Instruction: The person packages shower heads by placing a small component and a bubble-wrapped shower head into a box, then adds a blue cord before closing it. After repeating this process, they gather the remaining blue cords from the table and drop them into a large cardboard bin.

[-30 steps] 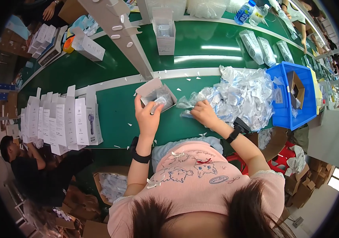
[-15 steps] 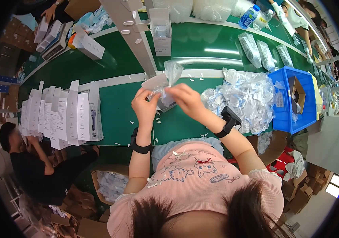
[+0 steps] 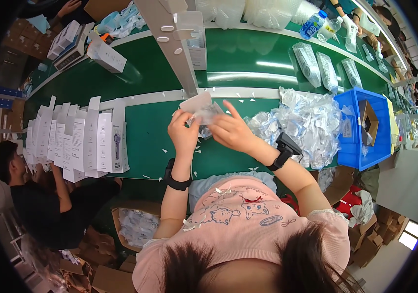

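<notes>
A white carton [image 3: 194,103] with its flap raised is between my hands, over the green table. A crumpled clear plastic bag [image 3: 209,112] bunches at its mouth; what the bag contains is too blurred to tell. My left hand [image 3: 183,134] is closed, with thumb and fingers pinching the carton's edge beside the bag. From the other side, my right hand [image 3: 233,131] has bent fingers against the bag, its index finger raised; its thumb is partly hidden. Right of my hands lies a heap of small clear bags [image 3: 307,127] with white and light-blue contents.
Several open white cartons [image 3: 84,139] stand in a row at left. A blue bin [image 3: 360,158] sits at right, beyond the bag heap. A metal post [image 3: 174,53] rises just past my hands. Several wrapped items [image 3: 307,63] lie farther back. Another person [image 3: 43,205] sits at left.
The bag's bunched top, upright above the carton before, is now lower and flattened at its mouth. My right hand has turned, its index finger lifted away. The left hand has shifted slightly.
</notes>
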`<state>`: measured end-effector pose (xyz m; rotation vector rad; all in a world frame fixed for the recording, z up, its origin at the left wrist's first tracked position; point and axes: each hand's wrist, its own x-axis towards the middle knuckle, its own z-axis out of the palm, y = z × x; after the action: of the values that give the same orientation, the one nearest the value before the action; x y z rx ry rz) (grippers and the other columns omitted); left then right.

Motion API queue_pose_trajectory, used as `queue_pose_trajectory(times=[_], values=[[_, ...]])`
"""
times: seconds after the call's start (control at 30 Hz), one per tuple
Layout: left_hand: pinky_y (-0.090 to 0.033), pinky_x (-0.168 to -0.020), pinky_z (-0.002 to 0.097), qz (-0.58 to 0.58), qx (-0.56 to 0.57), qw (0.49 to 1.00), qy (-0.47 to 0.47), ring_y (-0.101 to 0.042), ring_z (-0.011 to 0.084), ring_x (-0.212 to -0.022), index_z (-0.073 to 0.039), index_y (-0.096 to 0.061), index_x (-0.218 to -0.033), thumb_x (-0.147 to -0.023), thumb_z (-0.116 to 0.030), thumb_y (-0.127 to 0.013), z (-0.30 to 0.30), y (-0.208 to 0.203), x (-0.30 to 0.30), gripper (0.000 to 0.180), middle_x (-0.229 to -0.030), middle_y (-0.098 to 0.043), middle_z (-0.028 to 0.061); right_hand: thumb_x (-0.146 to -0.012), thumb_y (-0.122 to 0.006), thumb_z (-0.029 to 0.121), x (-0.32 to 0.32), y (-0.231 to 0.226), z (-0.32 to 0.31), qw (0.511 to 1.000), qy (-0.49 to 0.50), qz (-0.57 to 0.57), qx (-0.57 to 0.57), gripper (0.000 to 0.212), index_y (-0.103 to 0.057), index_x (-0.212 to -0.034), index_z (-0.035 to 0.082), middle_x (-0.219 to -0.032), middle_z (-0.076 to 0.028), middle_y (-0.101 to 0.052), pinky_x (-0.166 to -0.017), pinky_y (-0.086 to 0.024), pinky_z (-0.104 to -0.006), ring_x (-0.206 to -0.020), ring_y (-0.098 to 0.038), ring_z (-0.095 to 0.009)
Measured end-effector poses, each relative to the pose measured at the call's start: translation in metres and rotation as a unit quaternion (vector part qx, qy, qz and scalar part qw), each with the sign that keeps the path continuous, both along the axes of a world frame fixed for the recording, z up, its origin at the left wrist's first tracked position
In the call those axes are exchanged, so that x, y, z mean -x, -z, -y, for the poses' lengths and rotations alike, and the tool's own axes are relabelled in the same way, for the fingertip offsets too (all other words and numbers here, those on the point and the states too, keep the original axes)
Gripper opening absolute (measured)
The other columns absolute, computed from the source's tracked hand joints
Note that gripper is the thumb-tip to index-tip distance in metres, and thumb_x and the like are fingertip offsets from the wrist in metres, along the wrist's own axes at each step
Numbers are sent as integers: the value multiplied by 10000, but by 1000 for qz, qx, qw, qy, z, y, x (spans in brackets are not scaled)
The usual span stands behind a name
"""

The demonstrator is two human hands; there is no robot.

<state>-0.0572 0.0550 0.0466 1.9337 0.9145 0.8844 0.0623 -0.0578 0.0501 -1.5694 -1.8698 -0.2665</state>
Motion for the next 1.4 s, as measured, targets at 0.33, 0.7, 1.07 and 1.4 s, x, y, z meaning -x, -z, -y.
queue_pose_trajectory(times=[0.33, 0.7, 1.07, 1.4], values=[[-448, -725, 315, 47, -41, 996, 58, -576, 271, -828, -22, -601, -753, -647, -99, -679, -16, -13, 27, 153, -874, -593, 106, -621, -646, 141, 0, -30, -1, 991, -43, 49, 117, 401, -533, -995, 56, -895, -73, -562, -954, -339, -416, -889, -556, -254], [-228, -948, 579, -546, -272, 775, -165, -183, 367, -1273, -122, -168, -1362, -600, -102, -720, -127, 33, 189, 941, -1416, -150, 86, -580, -752, 219, -21, 19, -13, 914, -46, -370, 157, 861, -298, -1292, 52, -1289, -143, -366, -978, -302, -394, -1175, -373, -330], [-276, -926, 556, -556, -29, 830, 26, -201, 372, -1261, -121, -202, -1355, -611, -236, -730, 48, 22, 71, 920, -1404, -144, 137, -557, -749, 52, -171, -18, -44, 765, 228, -599, -62, 895, -266, -1309, 94, -1246, -122, -393, -928, -360, -322, -1134, -413, -227], [-246, -989, 407, -305, 155, 933, 115, -310, 323, -1190, -81, -306, -1306, -738, -283, -640, -29, 86, 59, 689, -1309, -310, 171, -557, -710, 13, -269, 13, -56, 897, 268, -344, 77, 994, -123, -1356, 92, -1187, -212, -438, -914, -369, -351, -1084, -458, -324]])
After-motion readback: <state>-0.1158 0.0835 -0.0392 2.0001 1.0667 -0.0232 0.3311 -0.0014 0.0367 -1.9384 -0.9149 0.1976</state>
